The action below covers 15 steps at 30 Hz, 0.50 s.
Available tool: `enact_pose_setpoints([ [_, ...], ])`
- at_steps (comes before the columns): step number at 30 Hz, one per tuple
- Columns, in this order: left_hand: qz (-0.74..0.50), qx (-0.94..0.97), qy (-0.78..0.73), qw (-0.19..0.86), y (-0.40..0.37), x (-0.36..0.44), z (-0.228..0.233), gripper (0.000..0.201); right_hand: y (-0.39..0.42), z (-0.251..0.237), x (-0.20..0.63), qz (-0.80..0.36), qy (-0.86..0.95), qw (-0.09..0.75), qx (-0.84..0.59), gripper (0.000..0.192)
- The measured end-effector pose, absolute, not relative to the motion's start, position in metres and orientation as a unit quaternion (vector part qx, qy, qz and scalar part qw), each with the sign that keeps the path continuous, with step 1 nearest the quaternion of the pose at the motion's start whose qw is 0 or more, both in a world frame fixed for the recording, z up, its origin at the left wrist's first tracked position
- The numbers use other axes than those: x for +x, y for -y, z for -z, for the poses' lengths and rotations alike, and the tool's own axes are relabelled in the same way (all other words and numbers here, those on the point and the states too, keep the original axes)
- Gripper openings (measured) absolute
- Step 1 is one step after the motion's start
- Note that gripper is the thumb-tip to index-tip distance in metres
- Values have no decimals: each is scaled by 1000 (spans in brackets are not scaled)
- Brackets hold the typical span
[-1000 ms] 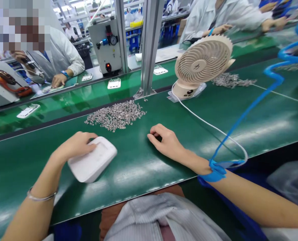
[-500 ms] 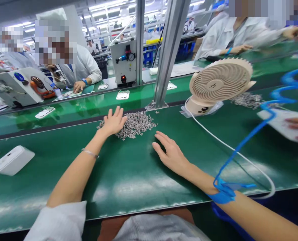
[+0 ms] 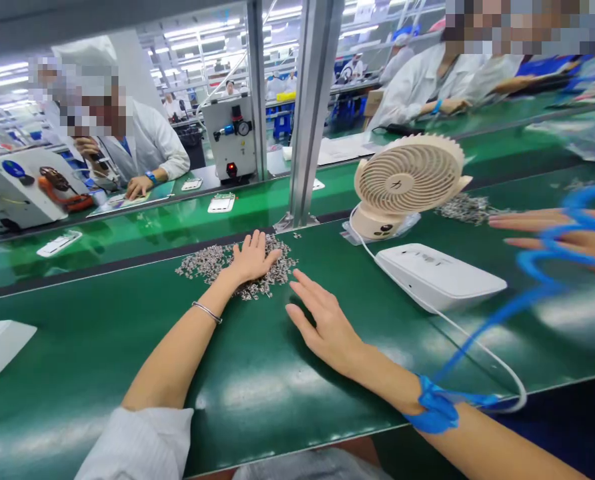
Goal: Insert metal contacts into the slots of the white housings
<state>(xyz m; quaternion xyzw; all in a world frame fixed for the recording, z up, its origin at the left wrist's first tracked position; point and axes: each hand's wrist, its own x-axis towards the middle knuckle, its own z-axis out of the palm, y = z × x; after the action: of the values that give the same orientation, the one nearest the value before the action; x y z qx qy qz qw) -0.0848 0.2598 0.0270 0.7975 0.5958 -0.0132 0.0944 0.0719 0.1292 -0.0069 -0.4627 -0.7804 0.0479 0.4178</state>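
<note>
My left hand lies flat, fingers spread, on a heap of several small grey metal parts on the green belt. Just to its right, my right hand rests flat on the belt with fingers apart and nothing in it. A blue strap circles my right wrist, its coiled blue cord running off to the right. A white box-shaped device lies on the belt to the right of my right hand. Another white device sits at the far left edge.
A beige desk fan stands behind the white device, its white cable looping across the belt. A co-worker's hand reaches in from the right. A metal post rises behind the heap. Other people work at the far belt.
My left hand let go of the white device, which moved away to the left, and went onto the heap of parts. Another white device has come in from the right.
</note>
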Motion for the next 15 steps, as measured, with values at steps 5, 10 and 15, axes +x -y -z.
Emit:
enact_pose_setpoints([
  [5, 13, 806, -583, 102, -273, -68, -28, 75, -147, 0, 115, 86, 712, 479, -506, 35],
  [10, 15, 826, -551, 118, -270, -62, -32, 73, -149, -6, 185, 181, 604, 388, -672, 53],
  [15, -3, 756, -646, 106, -272, -101, -40, 72, -154, 2, 254, 124, 504, 229, -823, 77],
])
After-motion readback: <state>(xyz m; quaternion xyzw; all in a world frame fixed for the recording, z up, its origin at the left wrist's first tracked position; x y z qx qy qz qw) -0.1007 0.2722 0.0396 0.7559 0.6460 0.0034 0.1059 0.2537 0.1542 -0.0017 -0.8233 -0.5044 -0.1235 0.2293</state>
